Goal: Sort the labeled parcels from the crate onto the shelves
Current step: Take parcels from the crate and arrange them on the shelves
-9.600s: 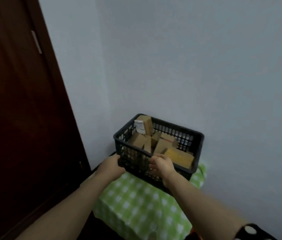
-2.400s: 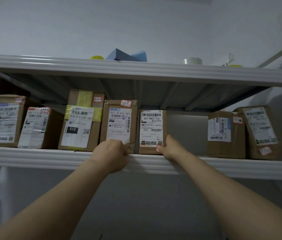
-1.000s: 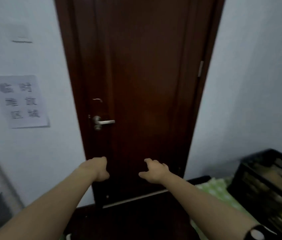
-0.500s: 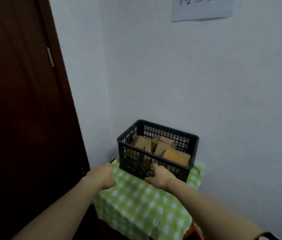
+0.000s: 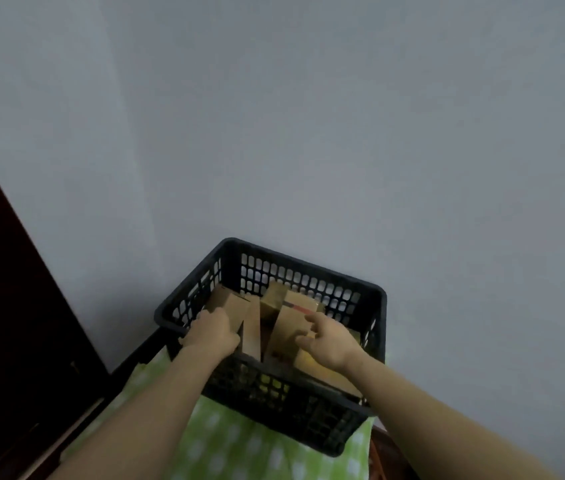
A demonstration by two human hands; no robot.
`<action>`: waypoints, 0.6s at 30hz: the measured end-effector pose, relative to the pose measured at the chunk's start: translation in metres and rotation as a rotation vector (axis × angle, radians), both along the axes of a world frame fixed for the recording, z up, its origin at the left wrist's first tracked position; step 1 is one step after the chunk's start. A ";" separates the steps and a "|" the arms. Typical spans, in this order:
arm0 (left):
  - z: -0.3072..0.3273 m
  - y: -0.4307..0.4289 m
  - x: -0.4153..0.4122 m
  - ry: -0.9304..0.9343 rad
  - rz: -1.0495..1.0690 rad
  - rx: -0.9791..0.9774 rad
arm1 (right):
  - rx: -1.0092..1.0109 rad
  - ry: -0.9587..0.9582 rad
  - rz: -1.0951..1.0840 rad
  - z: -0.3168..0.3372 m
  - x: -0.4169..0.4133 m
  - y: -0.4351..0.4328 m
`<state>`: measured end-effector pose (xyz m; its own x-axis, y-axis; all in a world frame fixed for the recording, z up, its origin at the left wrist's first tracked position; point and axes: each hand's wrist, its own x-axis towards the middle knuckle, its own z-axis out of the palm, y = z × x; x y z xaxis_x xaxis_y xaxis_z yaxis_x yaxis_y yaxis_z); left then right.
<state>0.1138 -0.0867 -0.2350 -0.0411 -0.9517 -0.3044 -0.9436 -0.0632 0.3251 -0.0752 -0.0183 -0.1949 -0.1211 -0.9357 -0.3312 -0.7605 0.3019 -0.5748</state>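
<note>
Inside the black crate (image 5: 309, 407) the left hand (image 5: 213, 333) lies on the left parcel (image 5: 236, 308), its grip hidden from view, while the right hand (image 5: 328, 342) touches the middle parcel (image 5: 286, 327) with loose, spread fingers.

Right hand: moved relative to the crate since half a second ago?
Yes. The right hand was outside the black crate, at its near wall; now it is past the near rim and inside, at an upright parcel.

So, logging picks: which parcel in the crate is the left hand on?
The leftmost parcel, by the crate's left wall; the left hand curls over its near end.
</note>
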 end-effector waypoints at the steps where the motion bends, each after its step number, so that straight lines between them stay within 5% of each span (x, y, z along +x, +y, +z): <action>1: -0.007 -0.019 -0.002 0.011 0.035 0.015 | -0.002 -0.013 0.006 -0.005 0.001 -0.018; 6: -0.043 -0.092 -0.020 -0.024 0.027 0.015 | 0.027 0.049 0.095 -0.035 -0.013 -0.078; 18: -0.109 -0.158 -0.056 -0.445 -0.047 -0.042 | 0.051 0.026 0.136 -0.071 -0.032 -0.142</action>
